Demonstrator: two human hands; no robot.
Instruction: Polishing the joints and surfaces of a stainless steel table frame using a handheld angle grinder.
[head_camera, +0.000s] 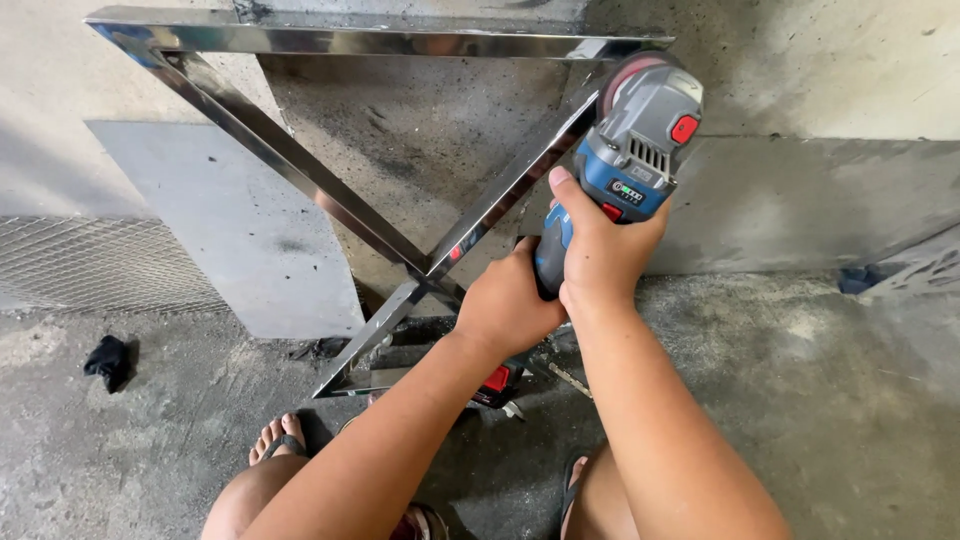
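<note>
**Both hands on a grinder at a steel frame**

Holding the tool, the right hand (600, 250) has its grip pressed tight around the blue neck of a cordless angle grinder (625, 150), thumb stretched up along the housing. The left hand (505, 305) sits just below and to the left, its grip curled shut round the dark rear handle of the same tool, so the two hands touch one another.

Above the grip, the grinder's grey head with a red button points up and away, and its disc end meets the upper right part of a polished steel frame (330, 195), close to where the top bar and a diagonal bar join. Whether the disc actually touches the metal I cannot tell.

The frame leans against a stained concrete wall (820, 70). Its two diagonal bars cross just left of the left hand, and one lower leg runs down to the floor.

Below the grip, partly hidden by the left forearm, a red and black object (497, 382) lies on the concrete floor (850, 400); its kind is unclear. Lower still, bare toes in a sandal (278, 437) show beside the left knee.

Far left of the grip, a black rag (106, 358) lies on the floor near a panel of wire mesh (90, 265).
</note>
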